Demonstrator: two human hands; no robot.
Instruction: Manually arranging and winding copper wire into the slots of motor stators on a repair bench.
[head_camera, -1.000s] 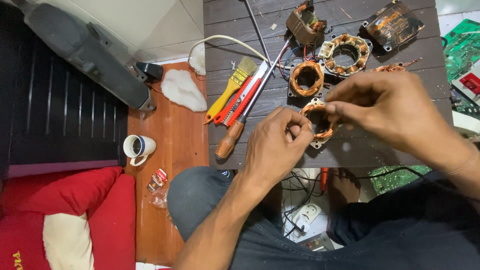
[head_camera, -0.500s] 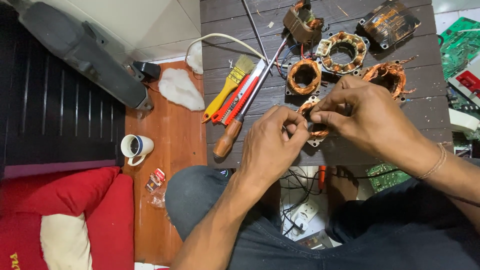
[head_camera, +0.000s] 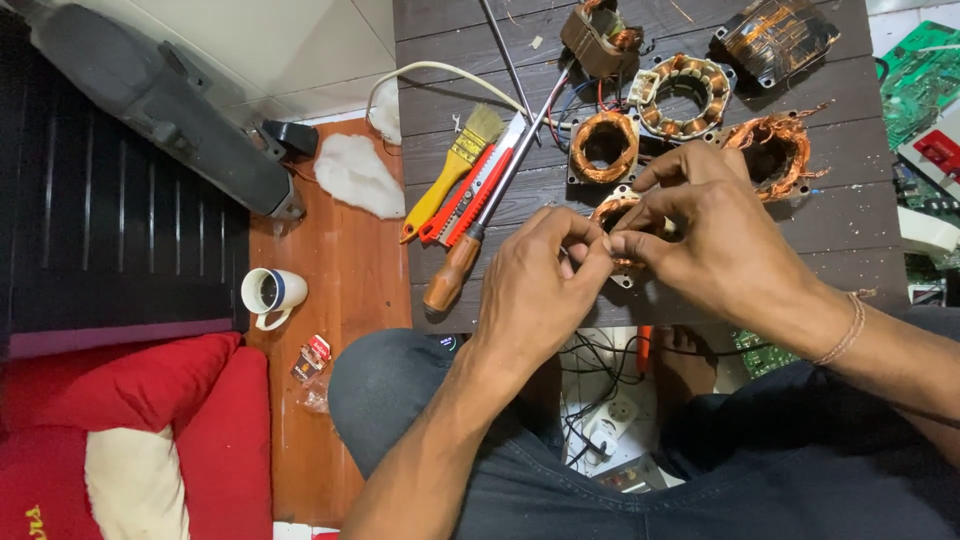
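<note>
Hands closer now: left (head_camera: 540, 275) and right (head_camera: 700, 235) both pinch at coil (head_camera: 612, 212) on bench (head_camera: 850, 225), right shifted nearer since a second ago; winding work continues.

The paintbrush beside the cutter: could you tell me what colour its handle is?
Yellow; the paintbrush shows best in the head view.

I see my left hand (head_camera: 540, 285) and right hand (head_camera: 715, 250) pinching a small stator (head_camera: 612, 212) wound in glossy copper wire over dull grey metal. The table (head_camera: 860, 225) is dark wood planks, matt and grainy. Beside it lies a brush (head_camera: 455, 170) with a shiny yellow plastic handle and pale bristles, and a screwdriver (head_camera: 470, 245) with a varnished wooden grip and bright steel shaft. The floor (head_camera: 340, 270) is smooth reddish wood; the cup (head_camera: 272, 295) is glazed white ceramic.
</note>
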